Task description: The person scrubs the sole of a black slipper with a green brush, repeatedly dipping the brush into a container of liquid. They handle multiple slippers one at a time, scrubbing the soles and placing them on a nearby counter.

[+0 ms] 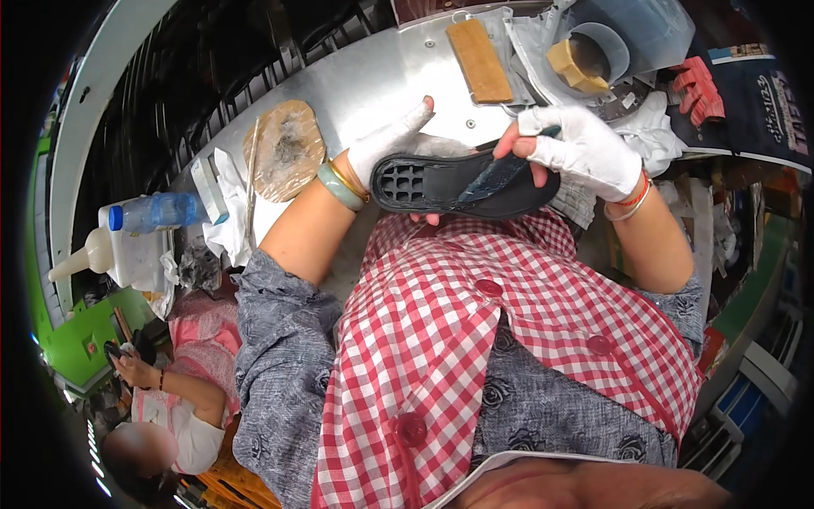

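Note:
A black shoe sole [441, 188] lies level in front of my apron, with an open grid of square cells at its left end. My left hand [392, 144], in a white glove with bare fingertips, supports it from below, thumb raised and fingertips showing under the near edge. My right hand [585, 153], gloved the same way, is pinched around a dark teal tool that looks like a brush. Its flat, bluish, shiny end [494, 180] lies against the middle of the sole. My palm and fingers hide part of the handle.
On the metal table [373, 81] are a stained round pad [286, 148], a tan block [480, 61] and a plastic cup [600, 51]. A red glove [700, 92] lies right. A blue-capped bottle [157, 212] stands left; another person [182, 399] sits at lower left.

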The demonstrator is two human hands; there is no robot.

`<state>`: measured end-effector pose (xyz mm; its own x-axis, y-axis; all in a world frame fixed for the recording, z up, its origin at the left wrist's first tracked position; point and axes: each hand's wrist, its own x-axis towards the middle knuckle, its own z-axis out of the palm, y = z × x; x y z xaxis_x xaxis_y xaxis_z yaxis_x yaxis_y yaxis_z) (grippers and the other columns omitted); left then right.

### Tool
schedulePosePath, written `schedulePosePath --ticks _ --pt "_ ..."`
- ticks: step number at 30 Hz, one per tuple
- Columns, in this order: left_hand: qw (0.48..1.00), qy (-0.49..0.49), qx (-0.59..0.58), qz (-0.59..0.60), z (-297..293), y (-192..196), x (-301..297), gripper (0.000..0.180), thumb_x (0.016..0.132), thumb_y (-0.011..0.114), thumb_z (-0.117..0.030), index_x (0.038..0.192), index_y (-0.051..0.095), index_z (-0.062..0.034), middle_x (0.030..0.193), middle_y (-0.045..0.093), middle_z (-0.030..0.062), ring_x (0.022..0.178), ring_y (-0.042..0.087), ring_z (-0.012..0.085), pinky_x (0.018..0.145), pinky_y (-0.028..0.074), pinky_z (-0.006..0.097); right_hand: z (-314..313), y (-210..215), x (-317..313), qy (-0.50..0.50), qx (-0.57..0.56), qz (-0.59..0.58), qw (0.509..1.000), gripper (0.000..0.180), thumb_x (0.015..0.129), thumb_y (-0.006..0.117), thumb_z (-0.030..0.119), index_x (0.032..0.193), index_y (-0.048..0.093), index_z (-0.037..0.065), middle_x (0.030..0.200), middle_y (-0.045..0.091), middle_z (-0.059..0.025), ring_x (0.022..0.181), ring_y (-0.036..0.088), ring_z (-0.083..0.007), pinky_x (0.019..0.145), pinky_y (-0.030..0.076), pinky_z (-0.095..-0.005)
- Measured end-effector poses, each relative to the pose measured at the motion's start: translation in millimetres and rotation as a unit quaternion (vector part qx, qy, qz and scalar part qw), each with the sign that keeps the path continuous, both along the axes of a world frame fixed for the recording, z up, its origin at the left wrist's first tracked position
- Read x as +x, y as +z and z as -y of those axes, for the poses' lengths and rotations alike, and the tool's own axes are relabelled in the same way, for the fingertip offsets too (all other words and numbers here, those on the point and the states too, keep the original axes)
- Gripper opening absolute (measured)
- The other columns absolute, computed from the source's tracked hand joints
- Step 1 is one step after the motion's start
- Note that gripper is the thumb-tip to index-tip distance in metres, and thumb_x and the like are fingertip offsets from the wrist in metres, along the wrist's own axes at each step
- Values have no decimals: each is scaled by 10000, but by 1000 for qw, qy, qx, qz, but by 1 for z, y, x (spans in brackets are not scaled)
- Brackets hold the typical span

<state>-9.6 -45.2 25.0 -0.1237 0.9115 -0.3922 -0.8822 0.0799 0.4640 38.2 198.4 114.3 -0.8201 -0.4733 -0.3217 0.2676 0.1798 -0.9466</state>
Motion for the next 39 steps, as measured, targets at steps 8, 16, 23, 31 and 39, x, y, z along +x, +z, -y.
schedulePosePath --ticks 8,16,23,31,39 --pt "963 267 -7 -17 13 33 -12 535 918 452 -307 1326 330 17 1120 530 262 789 634 379 583 567 402 -64 11 12 -252 14 -152 956 243 906 559 264 983 654 54 755 608 14 565 501 -27 506 352 -154" --pt "890 447 87 15 29 14 9 463 902 451 -260 1298 401 -26 1266 484 160 1170 465 322 996 374 466 -96 3 -13 -420 120 -243 866 253 897 580 284 961 670 56 814 631 24 553 509 -33 526 405 -173" --pt "913 388 7 124 21 -22 63 570 929 315 -512 1311 396 -97 1288 468 154 1046 543 389 703 508 424 -106 -14 -24 -418 115 -210 876 247 885 598 269 927 675 38 800 638 8 511 506 -40 501 406 -175" --pt "918 376 96 79 -6 -7 39 522 925 355 -499 1293 426 -135 1220 526 103 1007 550 370 650 463 398 -118 -28 -17 -441 -34 -104 891 250 912 529 271 933 650 53 761 633 -3 528 555 -48 430 335 -160" --pt "908 350 207 104 -42 24 23 599 899 475 -448 1347 348 -72 1282 443 220 1105 471 409 733 515 468 9 18 9 -365 -135 -127 912 230 914 530 234 909 629 26 718 619 -13 539 558 -34 451 381 -152"
